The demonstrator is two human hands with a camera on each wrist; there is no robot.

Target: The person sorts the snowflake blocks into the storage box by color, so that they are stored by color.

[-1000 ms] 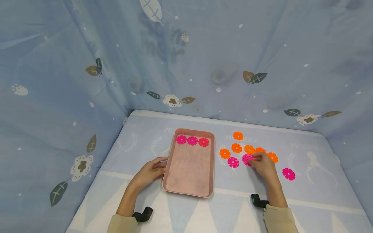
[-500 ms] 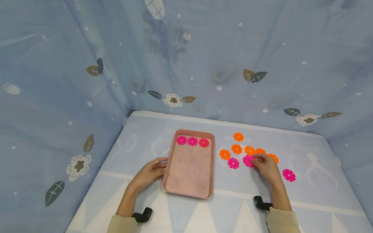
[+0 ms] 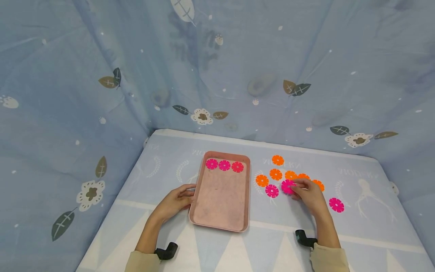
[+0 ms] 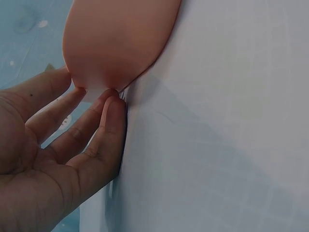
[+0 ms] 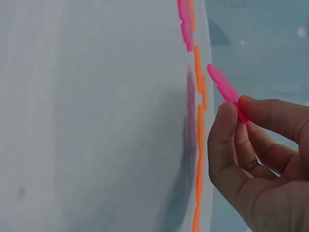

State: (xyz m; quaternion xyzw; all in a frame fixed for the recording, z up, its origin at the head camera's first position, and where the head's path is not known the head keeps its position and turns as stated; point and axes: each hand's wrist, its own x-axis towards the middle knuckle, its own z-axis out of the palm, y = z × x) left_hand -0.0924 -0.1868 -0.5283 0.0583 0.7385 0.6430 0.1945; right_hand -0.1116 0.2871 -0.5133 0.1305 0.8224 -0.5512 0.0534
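Note:
My right hand [image 3: 308, 194] pinches a bright pink notched flower disc [image 5: 223, 85] between thumb and fingertips. In the right wrist view the disc tilts above the table, with its shadow on the cloth. A second pink disc [image 3: 272, 190] lies just left of it, and a third pink disc [image 3: 336, 204] lies right of the hand. Several orange discs, such as this orange disc [image 3: 276, 174], are spread behind. My left hand [image 3: 175, 204] holds the left side of a shallow pink tray [image 3: 221, 200], its thumb at the rim and fingertips at the lower edge [image 4: 116, 89].
A row of flower discs sits along the tray's far end: two pink discs [image 3: 224, 165] and a redder disc [image 3: 237, 167]. Patterned cloth [image 3: 374, 234] covers the table. Blue curtains [image 3: 238, 68] hang behind it and at the left.
My right hand shifts slightly right, then the pinched pink disc turns and moves a little left, clear of the fingers. The left hand and tray stay put.

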